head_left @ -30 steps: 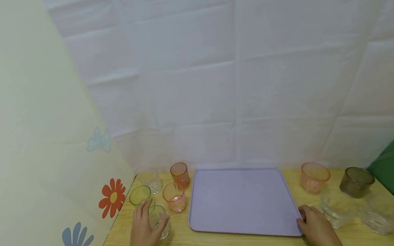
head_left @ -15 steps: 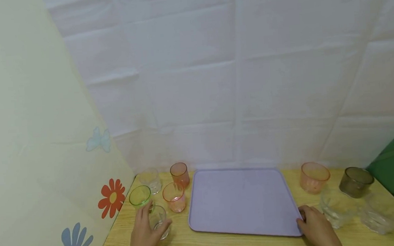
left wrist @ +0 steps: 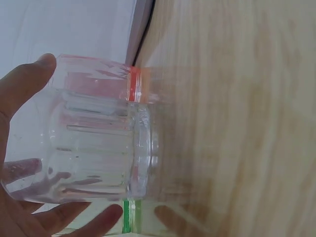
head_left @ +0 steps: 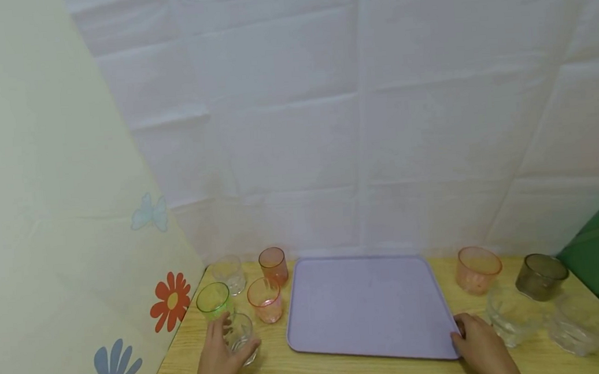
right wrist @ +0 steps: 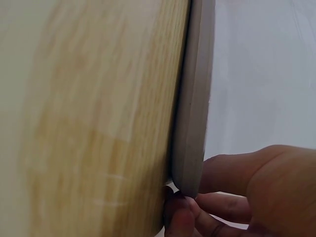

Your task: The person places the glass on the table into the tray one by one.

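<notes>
My left hand (head_left: 216,358) is spread around a clear glass (head_left: 242,330) standing upright on the table. In the left wrist view the thumb lies on one side of this clear glass (left wrist: 94,148) and the fingers (left wrist: 106,219) on the other, the thumb tip a little off its wall. Just behind it stands a green-rimmed glass (head_left: 213,300), with a pink glass (head_left: 266,302) to the right. My right hand (head_left: 479,342) pinches the near right corner of the lilac tray (head_left: 368,309). In the right wrist view, fingers curl under that tray corner (right wrist: 192,148).
Another clear glass (head_left: 229,276) and a reddish glass (head_left: 274,267) stand at the back left. At the right are a pink bowl (head_left: 477,271), a dark smoky bowl (head_left: 542,277) and two clear bowls, one (head_left: 514,317) close beside my right hand. A white cloth (head_left: 295,123) hangs behind the table.
My left fingers have drawn back slightly toward the near clear glass, away from the green-rimmed one. The right hand and the tray have stayed in place.
</notes>
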Demonstrator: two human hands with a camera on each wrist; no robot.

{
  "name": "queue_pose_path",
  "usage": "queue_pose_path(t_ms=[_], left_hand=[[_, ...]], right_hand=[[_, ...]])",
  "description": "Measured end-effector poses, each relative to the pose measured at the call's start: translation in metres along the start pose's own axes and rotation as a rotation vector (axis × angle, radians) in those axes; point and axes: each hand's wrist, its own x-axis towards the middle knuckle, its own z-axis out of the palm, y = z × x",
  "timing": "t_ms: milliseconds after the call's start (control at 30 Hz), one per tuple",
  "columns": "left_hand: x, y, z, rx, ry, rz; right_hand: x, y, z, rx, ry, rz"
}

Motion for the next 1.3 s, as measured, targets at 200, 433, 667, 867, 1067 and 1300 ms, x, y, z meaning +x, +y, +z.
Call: queue_pose_path(t_ms=[200,433,667,867,1067,1300], left_hand=[[0.0,0.001,-0.003,0.052,-0.019,-0.029],[0.002,0.001,-0.004,0.036,-0.045,-0.061],[0.001,0.002,-0.005,0.057,-0.032,-0.056],[-0.001,0.002,-0.006,0.071,-0.022,-0.043],[-0.001,0.005,-0.004,0.06,-0.008,-0.02],[-0.001,0.014,-0.005,0.049,-0.009,0.01]], right_hand=[[0.0,0.0,-0.001,0.003,-0.003,-0.002],[-0.001,0.0,-0.001,0.007,-0.006,0.003],[0.0,0.0,-0.001,-0.007,-0.002,-0.012],[0.001,0.002,0.001,-0.007,0.01,-0.024],[0.002,0.004,0.002,-0.008,0.012,-0.024],[0.001,0.003,0.002,-0.01,0.009,-0.024]])
